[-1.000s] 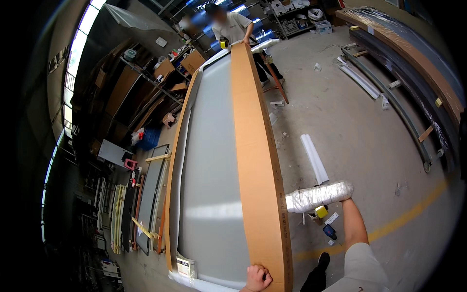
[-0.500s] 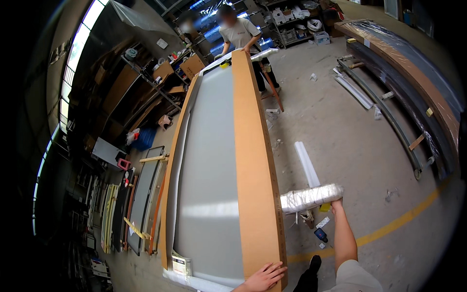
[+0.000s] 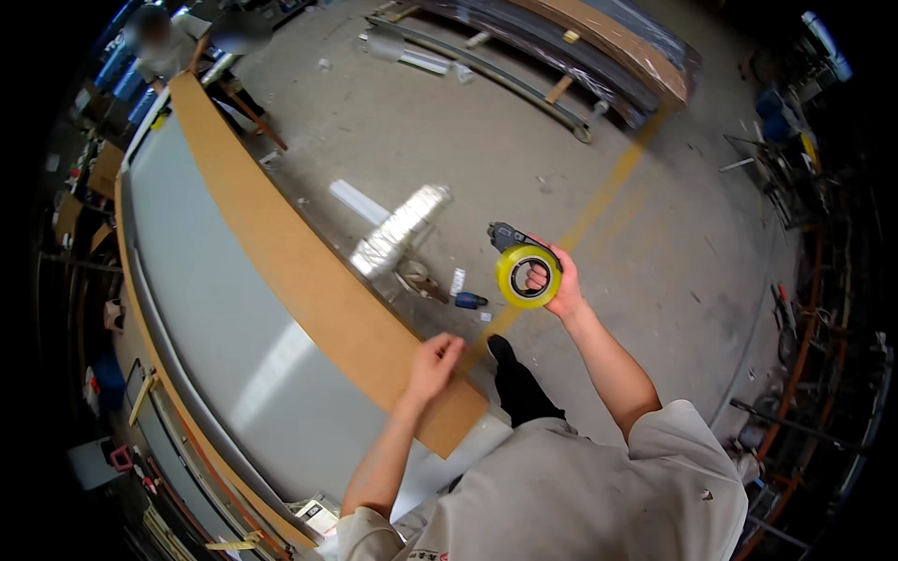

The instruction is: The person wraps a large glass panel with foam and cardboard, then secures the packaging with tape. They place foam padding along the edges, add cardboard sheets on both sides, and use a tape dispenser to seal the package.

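My right hand (image 3: 565,288) grips a tape dispenser (image 3: 507,237) with a roll of clear yellow tape (image 3: 510,285), held up over the floor. Its fingertips show through the roll's core. Over the near end of a long brown cardboard strip (image 3: 318,313), my left hand (image 3: 434,366) is closed with its fingers curled together. Whatever it may hold is hidden. The strip lies along the right side of a long grey panel (image 3: 210,252), which has white foam along its edges. I cannot tell whether the left hand touches the cardboard.
A silver-wrapped support (image 3: 398,234) juts out right of the panel. White foam strips (image 3: 359,201) and a blue-black tool (image 3: 470,300) lie on the floor. A co-worker (image 3: 173,47) stands at the panel's far end. Wrapped panels lie on a rack (image 3: 524,75) at the back.
The view has swung right and down. My right hand has left the silver-wrapped support and now holds the tape dispenser. My left hand, earlier flat on the cardboard, has curled shut.
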